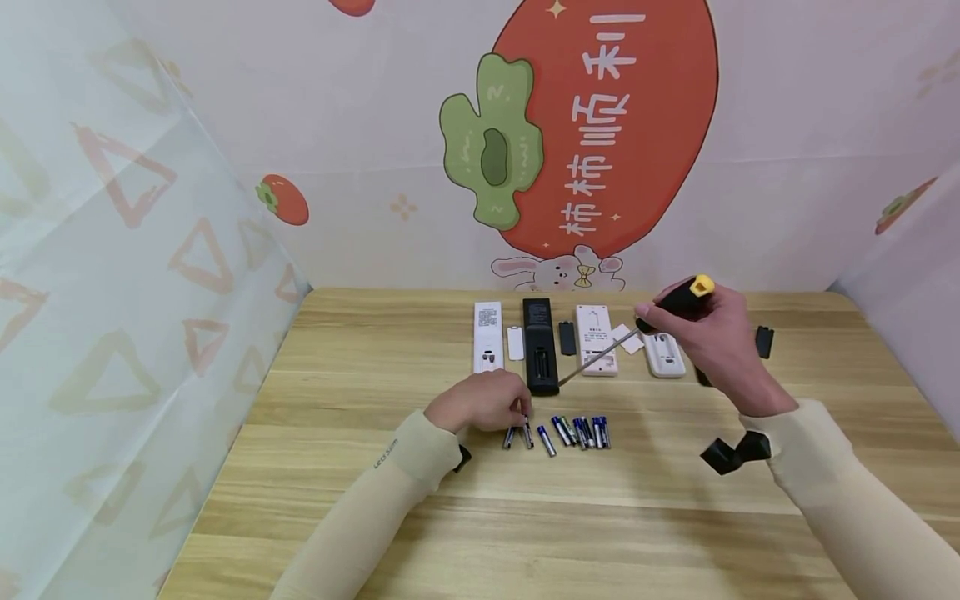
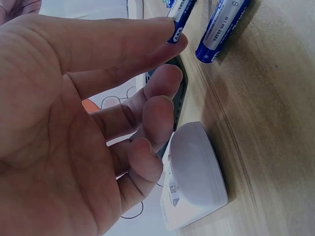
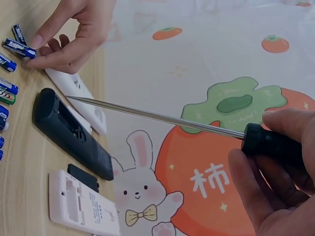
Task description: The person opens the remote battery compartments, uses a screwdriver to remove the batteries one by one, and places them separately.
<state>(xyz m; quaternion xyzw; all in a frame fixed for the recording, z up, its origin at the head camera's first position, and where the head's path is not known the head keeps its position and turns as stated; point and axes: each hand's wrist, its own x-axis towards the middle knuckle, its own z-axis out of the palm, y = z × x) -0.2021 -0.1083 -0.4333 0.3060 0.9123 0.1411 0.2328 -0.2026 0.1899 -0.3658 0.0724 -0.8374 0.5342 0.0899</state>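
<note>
My left hand (image 1: 486, 402) pinches a blue-and-silver AAA battery (image 2: 183, 14) between thumb and index finger, the other fingers loosely bent. A second battery (image 2: 222, 29) lies just beside it on the table. My right hand (image 1: 722, 342) grips a screwdriver (image 3: 162, 118) by its black handle with a yellow end. In the head view, its metal shaft slants down left toward the lower end of a black remote control (image 1: 539, 321), whose battery bay is uncovered; contact cannot be told. A white remote control (image 1: 487, 321) stands just behind my left hand, partly covered by it.
Several more batteries (image 1: 581, 432) lie in a row. Behind them are a pale pink remote control (image 1: 596, 337), a white rounded device (image 1: 664, 357), a white cover (image 1: 515, 342) and black covers (image 1: 567, 338). A printed cloth (image 1: 375, 233) hangs behind the wooden table (image 1: 360, 358).
</note>
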